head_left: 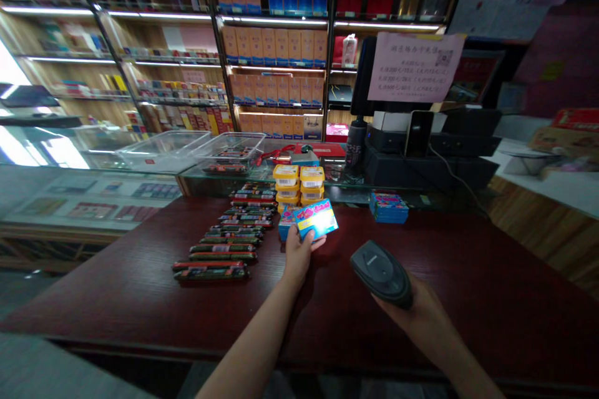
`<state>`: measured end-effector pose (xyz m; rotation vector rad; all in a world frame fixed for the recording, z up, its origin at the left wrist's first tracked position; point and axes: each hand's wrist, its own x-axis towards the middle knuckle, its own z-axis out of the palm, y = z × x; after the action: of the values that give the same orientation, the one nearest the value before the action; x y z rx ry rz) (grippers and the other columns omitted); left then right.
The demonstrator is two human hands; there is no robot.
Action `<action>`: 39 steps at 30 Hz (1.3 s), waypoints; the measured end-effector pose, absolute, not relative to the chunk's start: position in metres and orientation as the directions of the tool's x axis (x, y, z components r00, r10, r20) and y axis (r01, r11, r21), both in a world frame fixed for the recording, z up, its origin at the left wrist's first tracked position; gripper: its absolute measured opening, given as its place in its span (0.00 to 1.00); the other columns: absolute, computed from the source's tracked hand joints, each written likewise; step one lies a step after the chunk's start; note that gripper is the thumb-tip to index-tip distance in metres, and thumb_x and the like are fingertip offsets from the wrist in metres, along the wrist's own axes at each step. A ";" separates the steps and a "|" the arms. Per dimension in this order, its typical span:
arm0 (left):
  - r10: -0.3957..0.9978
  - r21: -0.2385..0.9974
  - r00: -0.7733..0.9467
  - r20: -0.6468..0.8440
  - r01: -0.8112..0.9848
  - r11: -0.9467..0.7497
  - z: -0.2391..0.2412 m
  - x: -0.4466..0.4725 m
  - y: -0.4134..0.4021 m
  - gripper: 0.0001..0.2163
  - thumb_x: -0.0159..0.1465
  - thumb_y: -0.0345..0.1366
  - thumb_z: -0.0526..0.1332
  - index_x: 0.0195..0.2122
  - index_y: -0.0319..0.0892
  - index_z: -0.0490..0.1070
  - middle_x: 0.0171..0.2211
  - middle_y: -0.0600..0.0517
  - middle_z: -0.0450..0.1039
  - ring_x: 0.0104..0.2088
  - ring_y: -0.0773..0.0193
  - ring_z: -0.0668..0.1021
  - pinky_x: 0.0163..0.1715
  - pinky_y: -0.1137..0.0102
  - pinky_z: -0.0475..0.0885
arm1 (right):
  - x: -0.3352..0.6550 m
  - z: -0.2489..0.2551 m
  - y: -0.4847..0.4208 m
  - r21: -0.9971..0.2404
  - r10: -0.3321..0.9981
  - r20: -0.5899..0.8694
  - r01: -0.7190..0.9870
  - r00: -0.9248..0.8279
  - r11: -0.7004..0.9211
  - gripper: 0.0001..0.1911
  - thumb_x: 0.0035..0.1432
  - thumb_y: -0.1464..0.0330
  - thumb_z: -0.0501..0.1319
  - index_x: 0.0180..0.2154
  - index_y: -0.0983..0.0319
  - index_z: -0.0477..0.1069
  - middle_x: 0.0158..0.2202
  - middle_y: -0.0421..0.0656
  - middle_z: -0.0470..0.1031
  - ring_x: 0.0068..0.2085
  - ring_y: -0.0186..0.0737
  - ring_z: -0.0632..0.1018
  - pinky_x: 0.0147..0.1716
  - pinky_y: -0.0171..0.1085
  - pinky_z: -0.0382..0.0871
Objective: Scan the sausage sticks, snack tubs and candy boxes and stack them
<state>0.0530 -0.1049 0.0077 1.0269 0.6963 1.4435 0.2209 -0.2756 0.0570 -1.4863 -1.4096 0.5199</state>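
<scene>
My left hand (pixel 298 255) grips a small blue box (pixel 317 218) with pink lettering, raised above the table and brightly lit on its face. Fingers wrapped round its handle, my right hand (pixel 416 312) holds a dark barcode scanner (pixel 381 271), its head turned toward the box. Just behind the held box, a stack of similar blue boxes (pixel 284 224) is partly covered. Yellow-lidded plastic tubs (pixel 286 179) stand in two stacks beyond it. Another pile of blue boxes (pixel 389 207) sits farther right. Left of the tubs lies a long row of wrapped sausage-like sticks (pixel 224 249).
The dark red table (pixel 140 299) meets a glass counter (pixel 201 184) at the back. Clear plastic bins (pixel 234 153) stand on the glass. A monitor (pixel 365 78) with a paper sign (pixel 414 67) rises at the right, a cable (pixel 456 174) hanging nearby. Shelves of boxed goods (pixel 276 43) line the wall.
</scene>
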 end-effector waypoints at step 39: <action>0.555 0.287 0.525 0.645 0.507 -0.813 0.082 0.132 -0.073 0.09 0.58 0.30 0.59 0.40 0.43 0.72 0.36 0.49 0.71 0.40 0.60 0.72 0.41 0.68 0.67 | 0.290 -0.004 -0.260 -0.255 0.882 0.423 0.961 0.208 -0.104 0.17 0.52 0.71 0.57 0.46 0.59 0.70 0.41 0.44 0.77 0.41 0.43 0.76 0.42 0.40 0.65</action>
<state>0.1319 -0.0734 0.0819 2.6875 0.9372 1.1716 0.2898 -0.2599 -0.0040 -2.0193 -1.7066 -0.2237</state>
